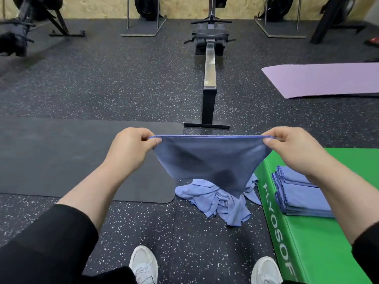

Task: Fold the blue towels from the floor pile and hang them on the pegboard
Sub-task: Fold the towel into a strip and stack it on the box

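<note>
A blue towel point(211, 160) hangs stretched between my two hands, its top edge taut and level. My left hand point(131, 148) pinches its left corner and my right hand point(295, 150) pinches its right corner. Below it a crumpled pile of blue towels point(217, 199) lies on the speckled floor, partly hidden by the hanging towel. A stack of folded blue towels point(297, 195) rests on the green plyo box point(320, 242) at the right. No pegboard is in view.
A dark mat point(61, 156) lies on the floor to the left. A rowing machine rail point(210, 78) runs away straight ahead, and a purple mat point(324, 78) lies at the right. Stands and gym frames line the far wall. My white shoes point(143, 263) show at the bottom.
</note>
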A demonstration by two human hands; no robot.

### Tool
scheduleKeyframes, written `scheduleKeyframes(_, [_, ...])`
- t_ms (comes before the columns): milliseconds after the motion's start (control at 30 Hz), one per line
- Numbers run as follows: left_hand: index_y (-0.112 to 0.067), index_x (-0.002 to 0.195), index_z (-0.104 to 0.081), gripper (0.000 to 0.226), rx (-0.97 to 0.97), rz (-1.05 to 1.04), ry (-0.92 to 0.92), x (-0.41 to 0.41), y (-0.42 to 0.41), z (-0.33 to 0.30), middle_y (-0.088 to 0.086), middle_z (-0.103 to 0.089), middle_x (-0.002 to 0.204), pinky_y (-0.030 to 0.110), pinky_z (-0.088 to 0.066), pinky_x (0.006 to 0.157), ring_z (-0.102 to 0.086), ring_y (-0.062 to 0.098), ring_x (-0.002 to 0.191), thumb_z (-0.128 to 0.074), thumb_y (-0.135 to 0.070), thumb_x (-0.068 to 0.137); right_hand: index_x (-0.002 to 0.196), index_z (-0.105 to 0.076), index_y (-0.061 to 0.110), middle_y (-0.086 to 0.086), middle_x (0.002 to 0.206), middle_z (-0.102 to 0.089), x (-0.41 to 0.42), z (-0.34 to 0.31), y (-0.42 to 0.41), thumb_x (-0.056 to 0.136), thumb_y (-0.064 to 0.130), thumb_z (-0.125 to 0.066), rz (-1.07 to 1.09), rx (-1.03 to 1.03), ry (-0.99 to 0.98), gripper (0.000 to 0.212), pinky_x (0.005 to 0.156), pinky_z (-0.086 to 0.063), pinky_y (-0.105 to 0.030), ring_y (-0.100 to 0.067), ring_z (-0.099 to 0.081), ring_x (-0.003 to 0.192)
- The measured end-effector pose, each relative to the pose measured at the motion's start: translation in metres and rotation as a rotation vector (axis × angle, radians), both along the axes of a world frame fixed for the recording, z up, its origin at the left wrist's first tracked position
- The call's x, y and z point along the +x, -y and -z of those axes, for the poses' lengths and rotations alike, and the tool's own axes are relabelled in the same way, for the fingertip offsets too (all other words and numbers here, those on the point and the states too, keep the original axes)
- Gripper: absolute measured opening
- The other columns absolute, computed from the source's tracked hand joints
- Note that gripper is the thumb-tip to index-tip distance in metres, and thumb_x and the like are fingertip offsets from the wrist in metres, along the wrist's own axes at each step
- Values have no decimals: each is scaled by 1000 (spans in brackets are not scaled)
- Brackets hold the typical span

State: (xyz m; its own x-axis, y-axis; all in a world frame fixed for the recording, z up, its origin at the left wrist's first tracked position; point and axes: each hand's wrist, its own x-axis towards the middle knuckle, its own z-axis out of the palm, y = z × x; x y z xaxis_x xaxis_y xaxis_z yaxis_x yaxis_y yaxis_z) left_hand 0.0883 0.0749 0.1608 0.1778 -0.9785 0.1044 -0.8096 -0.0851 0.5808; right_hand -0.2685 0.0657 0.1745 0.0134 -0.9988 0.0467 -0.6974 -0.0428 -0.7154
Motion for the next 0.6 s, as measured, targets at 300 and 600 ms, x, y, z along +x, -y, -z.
scheduleKeyframes(300, [-18, 84, -67, 23, -128, 86, -382, -5, 3, -3, 3, -68, 76, 39, -53, 79, -55, 12, 71, -59, -36, 97, 85, -71, 23, 4, 84, -75, -8, 4, 7, 98, 17, -60, 42, 25, -27, 18, 78, -46, -36, -18, -60, 78])
scheduleKeyframes(600, [-17, 83, -74, 11, -130, 245, -518, -58, 6, -24, -7, -70, 73, 24, -43, 69, -54, 3, 67, -73, -24, 92, 132, -61, 23, 5, 131, -65, 7, 6, 5, 89, 33, -74, -148, 204, -359, 46, 101, -43, -29, -15, -60, 120])
